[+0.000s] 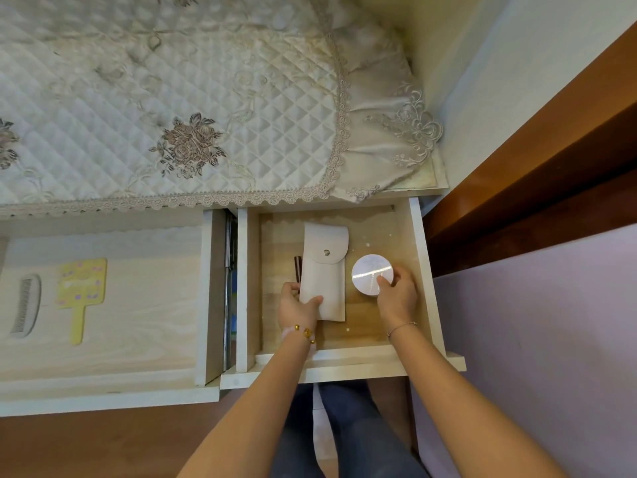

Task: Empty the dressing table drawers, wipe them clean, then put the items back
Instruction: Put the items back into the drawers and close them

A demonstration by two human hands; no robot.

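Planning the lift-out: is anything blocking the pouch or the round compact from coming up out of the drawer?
Nothing visible does. The left hand grips the pouch, the right hand holds the compact, and the drawer is open above them.

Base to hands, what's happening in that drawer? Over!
Left hand grips white pouch. Right hand holds round compact. Both inside right drawer. Brown stick lies beside pouch; nothing blocking.

No text could be read anywhere. What looked like a faint curved line of lettering ran near the edge of the round white compact [372, 274], too small and glared to make out, and a pale mark on the yellow hand mirror [81, 283] was equally illegible.
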